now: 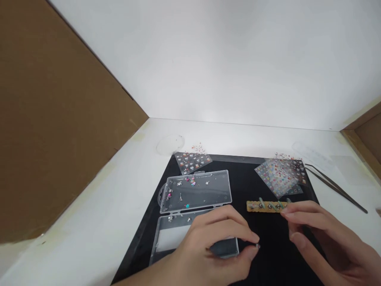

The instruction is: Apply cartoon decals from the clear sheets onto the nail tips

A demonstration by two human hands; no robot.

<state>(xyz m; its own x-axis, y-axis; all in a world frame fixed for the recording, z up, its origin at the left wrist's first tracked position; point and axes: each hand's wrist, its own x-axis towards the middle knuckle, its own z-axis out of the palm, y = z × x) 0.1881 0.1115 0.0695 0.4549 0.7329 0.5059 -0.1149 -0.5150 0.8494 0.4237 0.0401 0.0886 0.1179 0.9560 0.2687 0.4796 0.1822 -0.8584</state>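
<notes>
Tiny charm pinched by left hand, right hand curled beside yellow strip.

Craft workspace: cardboard booth, black mat, sticker sheets, tweezers

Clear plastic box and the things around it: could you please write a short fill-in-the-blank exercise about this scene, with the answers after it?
1. The clear plastic box on the black mat is ____.
2. Small shiny charms lie in its ____ half.
3. The metal tweezers lie off the mat, on the ____ surface.
4. The right hand has its fingers at the ____ end of the yellow strip.

Answers: open; far; white; right.
</notes>
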